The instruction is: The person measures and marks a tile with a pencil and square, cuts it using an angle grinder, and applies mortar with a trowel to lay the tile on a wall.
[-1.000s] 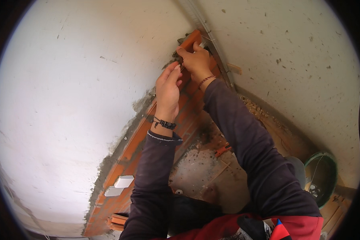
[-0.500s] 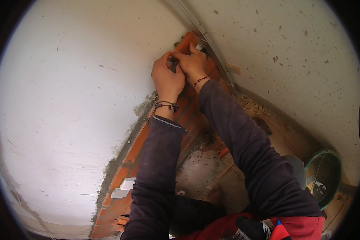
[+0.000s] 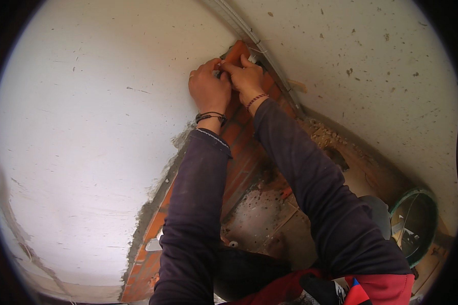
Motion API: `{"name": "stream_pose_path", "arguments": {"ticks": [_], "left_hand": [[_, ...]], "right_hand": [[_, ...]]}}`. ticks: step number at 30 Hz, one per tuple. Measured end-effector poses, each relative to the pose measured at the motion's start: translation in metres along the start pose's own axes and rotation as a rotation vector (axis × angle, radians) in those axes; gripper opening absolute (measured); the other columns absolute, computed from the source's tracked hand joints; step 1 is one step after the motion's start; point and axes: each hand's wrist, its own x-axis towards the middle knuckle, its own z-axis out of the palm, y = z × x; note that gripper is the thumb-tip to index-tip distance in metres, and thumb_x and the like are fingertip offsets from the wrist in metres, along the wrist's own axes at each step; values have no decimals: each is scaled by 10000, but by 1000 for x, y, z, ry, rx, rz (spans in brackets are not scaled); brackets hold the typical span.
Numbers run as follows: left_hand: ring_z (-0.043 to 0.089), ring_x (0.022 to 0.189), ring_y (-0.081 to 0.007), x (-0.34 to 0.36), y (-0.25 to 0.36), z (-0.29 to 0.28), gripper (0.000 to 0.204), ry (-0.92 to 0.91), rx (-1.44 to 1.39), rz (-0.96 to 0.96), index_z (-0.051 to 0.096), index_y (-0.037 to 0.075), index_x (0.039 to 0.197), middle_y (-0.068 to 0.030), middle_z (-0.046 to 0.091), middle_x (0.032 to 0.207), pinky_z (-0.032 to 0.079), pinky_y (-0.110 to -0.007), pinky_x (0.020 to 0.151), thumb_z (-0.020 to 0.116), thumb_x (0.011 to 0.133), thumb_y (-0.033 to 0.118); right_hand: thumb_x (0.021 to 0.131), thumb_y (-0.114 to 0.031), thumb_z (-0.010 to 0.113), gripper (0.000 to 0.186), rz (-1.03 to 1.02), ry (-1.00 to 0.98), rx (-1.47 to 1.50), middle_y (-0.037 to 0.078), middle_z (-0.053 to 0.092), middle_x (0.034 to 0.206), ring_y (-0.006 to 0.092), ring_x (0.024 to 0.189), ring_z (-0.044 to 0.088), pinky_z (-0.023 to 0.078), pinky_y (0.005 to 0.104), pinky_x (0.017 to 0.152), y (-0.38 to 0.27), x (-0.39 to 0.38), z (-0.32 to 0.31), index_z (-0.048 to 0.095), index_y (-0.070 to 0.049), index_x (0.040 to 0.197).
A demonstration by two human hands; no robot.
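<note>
My left hand [image 3: 210,90] and my right hand [image 3: 246,80] meet at the far top end of a low brick wall [image 3: 237,133]. Right beside my fingers is an orange brick [image 3: 236,51], in the corner. The left fingers are curled in a pinch, with something small and greyish partly showing by the fingertips. My right thumb lies against the brick, while the right index finger reaches toward the left fingertips. Whatever sits between the fingers is too small and covered to name.
A white wall [image 3: 86,127] edged with rough grey mortar [image 3: 148,213] runs along the left. Pale conduit [image 3: 243,24] comes down the corner. Rubble [image 3: 324,138] lies along the right wall's foot. A green-rimmed bucket [image 3: 434,216] stands at the lower right.
My left hand and forearm have shifted slightly left and up, and the left hand has turned more back-side up. The right hand stays nearly in place by the brick.
</note>
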Motion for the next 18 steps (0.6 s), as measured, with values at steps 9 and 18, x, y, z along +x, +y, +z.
{"name": "stream_pose_path", "arguments": {"ticks": [9, 18], "left_hand": [[629, 929, -262, 4, 1, 5, 335, -43, 76, -43, 712, 169, 1067, 23, 711, 928, 495, -385, 851, 761, 737, 143], [638, 929, -254, -4, -16, -6, 398, -29, 50, -47, 703, 140, 1093, -35, 715, 993, 497, -381, 855, 806, 727, 260]], "right_hand": [[692, -249, 850, 822, -27, 48, 115, 288, 617, 1200, 289, 1057, 649, 530, 344, 869, -11, -8, -6, 494, 107, 1342], [647, -245, 886, 870, -39, 56, 90, 288, 619, 1173, 279, 1042, 646, 532, 359, 870, -10, -9, -5, 492, 121, 1330]]}}
